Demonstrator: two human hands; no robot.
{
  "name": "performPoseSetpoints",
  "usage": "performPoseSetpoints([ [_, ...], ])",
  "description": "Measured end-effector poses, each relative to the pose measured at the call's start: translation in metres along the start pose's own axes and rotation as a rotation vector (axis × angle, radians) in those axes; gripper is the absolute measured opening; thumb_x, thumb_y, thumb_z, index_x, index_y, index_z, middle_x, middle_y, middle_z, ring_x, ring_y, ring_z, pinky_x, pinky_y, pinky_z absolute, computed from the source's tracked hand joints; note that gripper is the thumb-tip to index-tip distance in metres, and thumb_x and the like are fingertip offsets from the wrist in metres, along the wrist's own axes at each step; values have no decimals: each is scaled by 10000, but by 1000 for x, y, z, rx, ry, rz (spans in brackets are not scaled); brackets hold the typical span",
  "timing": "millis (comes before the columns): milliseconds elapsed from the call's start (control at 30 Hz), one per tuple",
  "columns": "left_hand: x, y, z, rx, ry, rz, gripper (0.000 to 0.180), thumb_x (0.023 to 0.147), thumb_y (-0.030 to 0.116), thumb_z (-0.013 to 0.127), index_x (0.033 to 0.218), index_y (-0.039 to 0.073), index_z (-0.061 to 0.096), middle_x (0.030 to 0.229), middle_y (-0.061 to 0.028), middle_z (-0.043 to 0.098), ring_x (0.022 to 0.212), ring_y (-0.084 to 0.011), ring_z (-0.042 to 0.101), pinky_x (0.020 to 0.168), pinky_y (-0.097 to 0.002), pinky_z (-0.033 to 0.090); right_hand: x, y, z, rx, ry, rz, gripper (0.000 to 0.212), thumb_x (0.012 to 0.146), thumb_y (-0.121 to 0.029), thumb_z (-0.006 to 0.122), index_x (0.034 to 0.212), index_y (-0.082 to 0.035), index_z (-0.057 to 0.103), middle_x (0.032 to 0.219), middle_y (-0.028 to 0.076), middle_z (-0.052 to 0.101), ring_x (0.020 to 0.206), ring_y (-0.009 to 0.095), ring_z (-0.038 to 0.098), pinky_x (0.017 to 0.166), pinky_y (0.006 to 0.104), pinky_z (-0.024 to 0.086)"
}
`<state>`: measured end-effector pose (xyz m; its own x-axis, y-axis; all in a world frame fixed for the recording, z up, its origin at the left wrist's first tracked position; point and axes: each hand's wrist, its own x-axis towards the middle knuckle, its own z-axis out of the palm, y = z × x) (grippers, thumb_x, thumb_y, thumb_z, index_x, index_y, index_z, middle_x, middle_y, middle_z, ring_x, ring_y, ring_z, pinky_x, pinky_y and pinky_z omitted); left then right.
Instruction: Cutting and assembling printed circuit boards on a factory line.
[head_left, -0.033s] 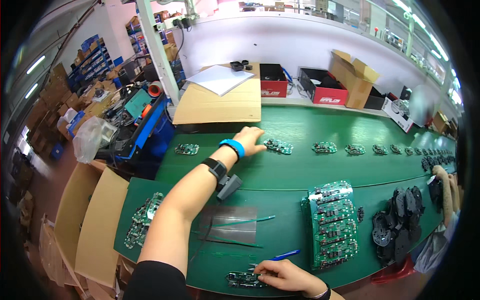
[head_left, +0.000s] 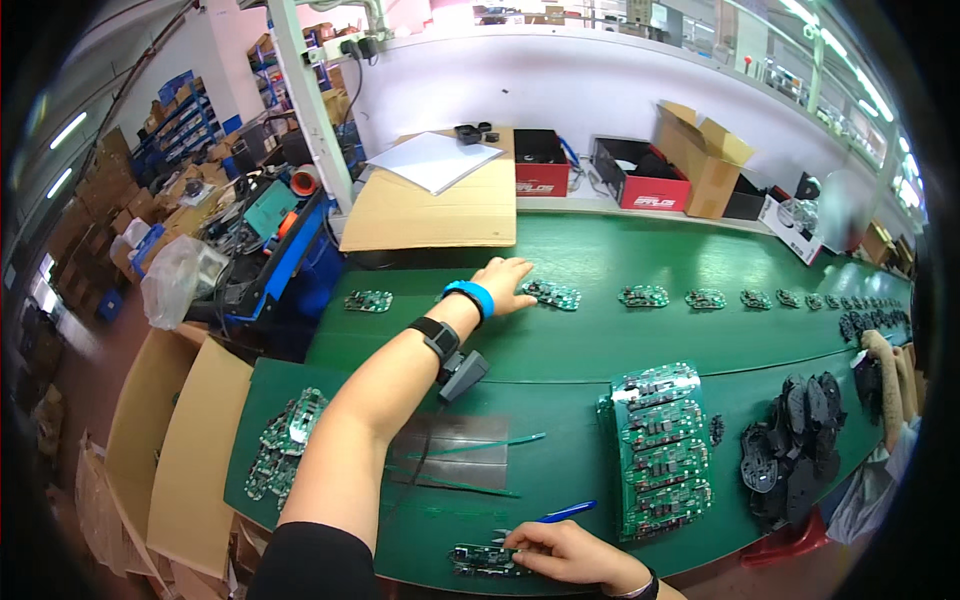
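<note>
My left arm stretches across the green bench, and my left hand (head_left: 503,284) is at the left end of a small green circuit board (head_left: 555,295). Its thumb and fingers are apart, and I cannot tell whether they touch the board. Close to the front edge, my right hand (head_left: 566,552) is closed around a blue-handled pliers-like tool (head_left: 568,512) with a forked metal tip. Beneath the tip lies another circuit board (head_left: 484,560), its right end against the right fingers. A blue band and a dark strap with a grey block circle my left wrist and forearm.
A stack of joined circuit boards (head_left: 662,450) stands right of centre, beside black plastic shells (head_left: 793,445). Loose boards (head_left: 284,450) pile up at left. Single boards (head_left: 643,296) line the far strip. Green strips (head_left: 480,445) lie mid-bench; cardboard (head_left: 430,215) sits behind.
My left hand has shifted slightly right, closer over the end of the far circuit board. The whole view has moved a little; my right hand keeps its place at the near board.
</note>
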<state>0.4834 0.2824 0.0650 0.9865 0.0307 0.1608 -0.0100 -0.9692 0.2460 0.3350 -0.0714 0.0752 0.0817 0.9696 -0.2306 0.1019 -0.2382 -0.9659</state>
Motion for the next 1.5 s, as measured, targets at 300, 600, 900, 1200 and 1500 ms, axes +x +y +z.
performPoseSetpoints([
  [300, 26, 26, 20, -24, -28, -37, 558, 764, 373, 717, 1142, -16, 587, 1094, -226, 568, 1028, -376, 555, 914, -406, 449, -1, 1, -1, -18, -15, 8, 216, 905, -143, 575, 1074, -7, 579, 777, 65, 623, 641, 92, 553, 587, 244, 446],
  [600, -25, -15, -41, 169, -248, -396, 766, 598, 483, 808, 1234, 146, 547, 1250, -131, 518, 1193, -318, 464, 976, -462, 399, -1, -1, 0, 2, -22, -40, 213, 906, -144, 571, 1065, -2, 570, 766, 65, 614, 615, 102, 538, 579, 253, 440],
  [900, -67, -15, -62, -14, -56, -114, 503, 766, 415, 711, 1139, 93, 609, 1099, -142, 599, 1071, -330, 554, 926, -422, 440, 4, -4, 5, 33, 67, -196, 155, 889, -99, 562, 1006, -2, 538, 727, 96, 595, 630, 148, 554, 584, 286, 442],
  [1200, -209, 149, -104, -824, -881, 85, 454, 823, 113, 709, 1215, -10, 516, 1072, -65, 598, 985, -127, 553, 835, -282, 483, 9, 1, 12, 56, 407, -414, 185, 918, -107, 556, 1072, -5, 555, 829, 30, 602, 674, 80, 560, 602, 237, 446],
  [1500, -303, 58, -129, -795, 6, -219, 257, 857, 128, 620, 1061, -11, 546, 968, -44, 563, 797, -109, 565, 680, -270, 483, -24, -40, 35, -453, 599, -529, 253, 801, -28, 656, 1053, -45, 640, 823, 110, 648, 685, 234, 630, 628, 314, 502],
])
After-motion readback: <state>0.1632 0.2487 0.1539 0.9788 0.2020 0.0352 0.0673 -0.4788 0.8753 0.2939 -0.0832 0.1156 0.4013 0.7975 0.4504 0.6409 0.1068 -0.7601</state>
